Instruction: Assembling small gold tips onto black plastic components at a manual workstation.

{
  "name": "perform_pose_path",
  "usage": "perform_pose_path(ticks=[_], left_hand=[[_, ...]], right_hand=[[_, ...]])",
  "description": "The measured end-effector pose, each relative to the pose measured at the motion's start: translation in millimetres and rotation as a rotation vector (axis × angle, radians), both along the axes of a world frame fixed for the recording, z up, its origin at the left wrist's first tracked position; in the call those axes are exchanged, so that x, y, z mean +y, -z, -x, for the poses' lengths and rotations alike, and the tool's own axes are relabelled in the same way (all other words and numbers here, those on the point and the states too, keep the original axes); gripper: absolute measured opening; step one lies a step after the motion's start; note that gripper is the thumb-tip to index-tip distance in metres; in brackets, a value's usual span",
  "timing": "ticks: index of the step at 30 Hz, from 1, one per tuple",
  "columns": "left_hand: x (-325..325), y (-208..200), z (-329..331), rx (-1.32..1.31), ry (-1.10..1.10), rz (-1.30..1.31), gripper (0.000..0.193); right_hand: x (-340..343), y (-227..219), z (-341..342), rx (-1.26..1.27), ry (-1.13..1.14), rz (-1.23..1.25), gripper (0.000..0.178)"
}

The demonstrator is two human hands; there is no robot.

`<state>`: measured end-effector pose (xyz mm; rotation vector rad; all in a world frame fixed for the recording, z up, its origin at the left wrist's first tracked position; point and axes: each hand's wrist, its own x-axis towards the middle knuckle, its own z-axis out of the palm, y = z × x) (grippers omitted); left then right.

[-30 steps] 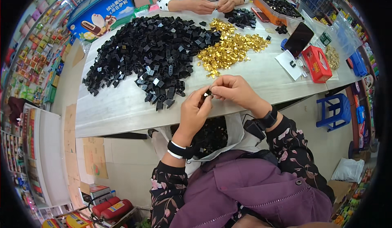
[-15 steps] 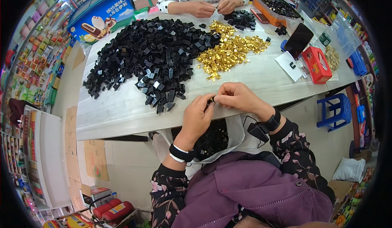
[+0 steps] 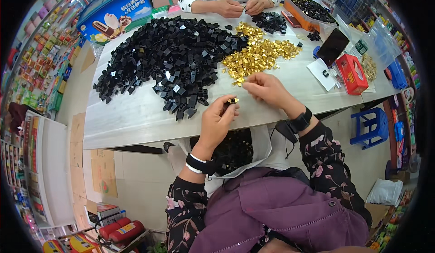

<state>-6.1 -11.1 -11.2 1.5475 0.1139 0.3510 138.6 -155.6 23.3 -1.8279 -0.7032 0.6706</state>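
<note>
My left hand [image 3: 216, 120] is over the table's near edge, thumb and fingers closed on a small black plastic piece [image 3: 231, 101] with shiny gold on it. To its right and farther forward is my right hand [image 3: 268, 90], fingers curled in, their tips at the near edge of a pile of small gold pieces [image 3: 260, 56]. Whatever those fingertips hold, if anything, is too small to make out. A big heap of black plastic pieces [image 3: 158, 49] spreads to the left of the gold pile. Below my hands, a white bag [image 3: 261, 149] holds black and gold pieces.
Across the table [image 3: 131, 121], a co-worker's hands [image 3: 231, 8] work beside a smaller black pile [image 3: 269, 22]. On the right are an orange tub [image 3: 299, 15] of black pieces, a phone [image 3: 333, 46] and a red box [image 3: 352, 74]. A blue stool [image 3: 370, 128] stands below.
My hands have moved apart. The right has gone forward to the gold pile; the left stays near the table edge, turned so the gold on its black piece shows.
</note>
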Motion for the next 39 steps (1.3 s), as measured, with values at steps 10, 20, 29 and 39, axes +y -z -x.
perform_pose_path(ticks=[10, 20, 29, 39], left_hand=[[-2, -8, 32, 0.118, 0.179, 0.021, 0.027], [8, -29, 53, 0.307, 0.375, -0.592, 0.034], [52, -43, 5, 0.175, -0.203, -1.504, 0.015], [51, -46, 0, 0.110, -0.140, -1.444, 0.010]], right_hand=[[-4, 22, -3, -0.656, 0.089, 0.013, 0.013], [-9, 21, 3, -0.775, 0.056, -0.063, 0.009], [-11, 23, 4, -0.671, 0.077, -0.151, 0.009], [-15, 24, 0, -0.397, 0.147, -0.210, 0.013]])
